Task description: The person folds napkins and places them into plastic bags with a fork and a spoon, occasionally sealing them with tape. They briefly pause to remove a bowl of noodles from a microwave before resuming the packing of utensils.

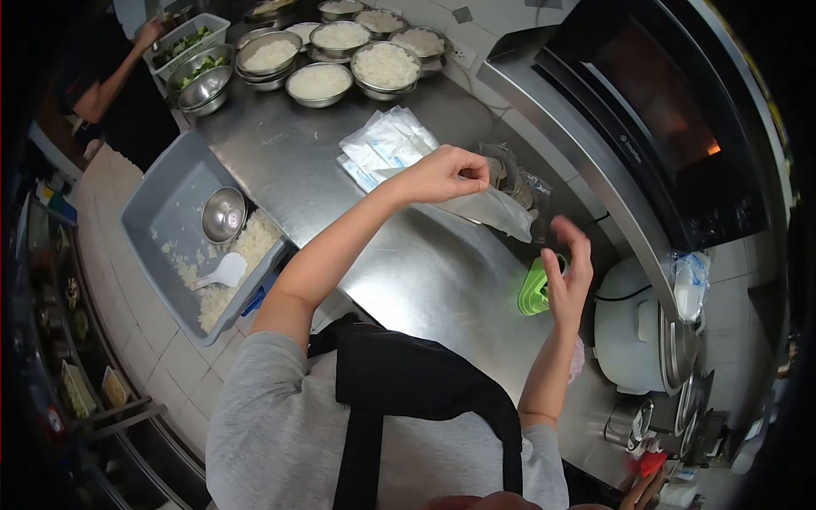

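My left hand (450,174) is closed, thumb pressed to fingers, at a thin whitish plastic bag (497,212) that spreads out below it over the steel table. My right hand (571,270) holds nothing, with thumb and fingers apart. Right beside it on the table is a bright green plastic holder (534,287). A stack of clear packets with blue print (382,144) lies beyond my left hand. Behind the bag is a row of stacked round items in clear wrapping (514,183), partly hidden.
Several metal bowls of rice (387,66) crowd the table's far end. To the left, a grey tub (157,200) holds loose rice, a metal bowl (224,214) and a white rice paddle (223,270). An oven (654,110) and a large cooker (629,327) stand right. Another person's arm (115,81) reaches in top left.
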Demonstrator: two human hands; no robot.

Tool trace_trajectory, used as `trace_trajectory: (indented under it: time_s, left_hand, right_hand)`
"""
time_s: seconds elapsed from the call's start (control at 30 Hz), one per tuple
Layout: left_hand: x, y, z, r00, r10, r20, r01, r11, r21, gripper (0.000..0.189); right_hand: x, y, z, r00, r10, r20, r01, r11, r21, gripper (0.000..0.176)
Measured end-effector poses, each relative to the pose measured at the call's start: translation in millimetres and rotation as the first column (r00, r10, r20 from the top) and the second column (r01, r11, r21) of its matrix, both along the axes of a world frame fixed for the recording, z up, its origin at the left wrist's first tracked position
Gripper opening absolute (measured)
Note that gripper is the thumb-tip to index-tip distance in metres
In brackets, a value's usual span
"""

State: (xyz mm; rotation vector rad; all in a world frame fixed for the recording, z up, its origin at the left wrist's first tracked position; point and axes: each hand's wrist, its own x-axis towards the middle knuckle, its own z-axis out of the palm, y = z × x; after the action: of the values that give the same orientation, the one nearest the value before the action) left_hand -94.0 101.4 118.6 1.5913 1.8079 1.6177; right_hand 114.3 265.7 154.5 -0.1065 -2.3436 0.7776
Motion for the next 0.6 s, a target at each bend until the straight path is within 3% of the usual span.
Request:
trace_trajectory:
  time_s: [0.1,0.2,0.27,0.3,0.33,0.4,0.47,0.53,0.57,0.6]
  left_hand:
    - [15.5,2.7,8.0,1.000,0.002,0.031,-0.001,1.000,-0.018,0.011]
    - [24.2,-1.8,6.3,0.997,0.051,0.058,-0.054,0.997,0.056,0.013]
    - [26.7,-13.1,2.1,0.998,-0.058,0.009,0.057,0.997,0.052,0.015]
    - [25.8,-19.1,-5.7,0.998,-0.020,-0.058,0.017,0.998,-0.055,0.017]
    - [23.9,-26.2,-16.9,0.998,-0.010,-0.056,0.007,0.998,-0.056,0.017]
    - [19.0,-41.1,-39.3,0.999,-0.034,0.000,0.033,0.963,-0.266,0.017]
    - [25.0,-55.2,-51.7,0.995,0.013,0.095,0.008,0.977,-0.213,0.015]
    - [25.7,-62.7,-67.1,0.980,0.047,0.192,-0.014,0.985,-0.169,0.014]
    - [24.7,-63.8,-78.9,0.955,0.132,0.267,-0.089,0.982,-0.167,0.013]
    - [25.1,-65.6,-87.5,0.916,0.213,0.340,-0.162,0.972,-0.172,0.013]
  right_hand:
    - [-28.0,-20.8,16.7,0.997,0.005,-0.072,0.000,0.997,0.072,0.049]
    - [-46.7,-12.8,16.8,0.991,0.124,0.042,-0.129,0.982,0.140,0.021]
    - [-47.4,-11.7,26.7,0.992,0.124,0.032,-0.126,0.987,0.103,0.015]
    - [-46.1,-14.3,36.1,0.994,0.107,0.026,-0.109,0.992,0.062,0.011]
    - [-43.5,-13.9,46.0,0.991,0.129,0.024,-0.131,0.982,0.133,0.010]
    - [-33.6,-5.2,60.1,0.982,0.178,0.064,-0.186,0.970,0.157,0.009]
    - [-25.5,2.0,57.1,0.980,0.192,0.046,-0.196,0.973,0.124,0.007]
    - [-24.4,13.3,26.2,0.964,0.267,0.012,-0.256,0.934,-0.250,0.009]
    - [-27.1,20.4,9.5,0.934,0.315,0.166,-0.264,0.926,-0.270,0.010]
    - [-31.0,31.6,-9.5,0.944,0.270,0.189,-0.210,0.935,-0.287,0.010]
